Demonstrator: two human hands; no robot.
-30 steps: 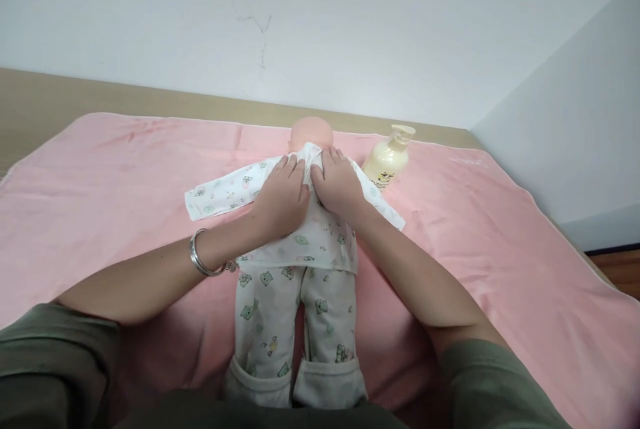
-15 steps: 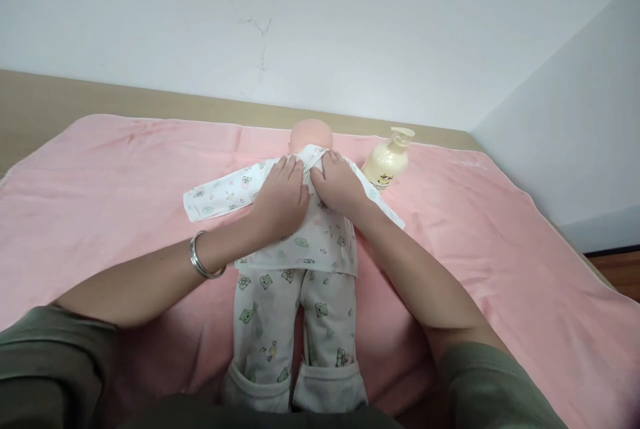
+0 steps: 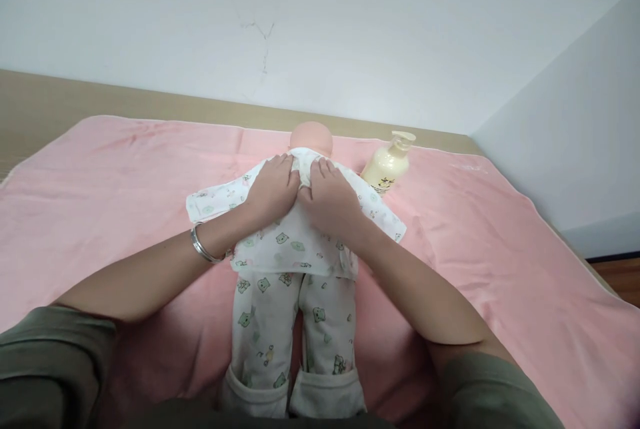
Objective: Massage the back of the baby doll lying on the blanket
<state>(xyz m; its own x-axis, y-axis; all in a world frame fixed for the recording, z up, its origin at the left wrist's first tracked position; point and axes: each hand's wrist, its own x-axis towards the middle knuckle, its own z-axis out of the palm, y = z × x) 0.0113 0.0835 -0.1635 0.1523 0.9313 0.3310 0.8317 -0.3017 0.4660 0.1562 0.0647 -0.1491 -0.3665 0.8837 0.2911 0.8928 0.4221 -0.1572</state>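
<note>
The doll [image 3: 280, 286] looks soft, light and floppy, so it is best held around its body. The left hand [image 3: 273, 189] and right hand [image 3: 330, 201] lie flat on its shirt [image 3: 293, 242], gripping nothing.

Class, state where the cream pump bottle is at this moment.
In the head view, the pump bottle sits on the pink towel, just right of the doll's head, beyond the right hand.

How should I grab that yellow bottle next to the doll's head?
Wrap your hand around the bottle at its wide, rounded body, below the pump. Come from the right, where only bare pink towel lies; the doll and the person's right hand crowd its left. The pump top is thin and would likely press in or slip.
</note>
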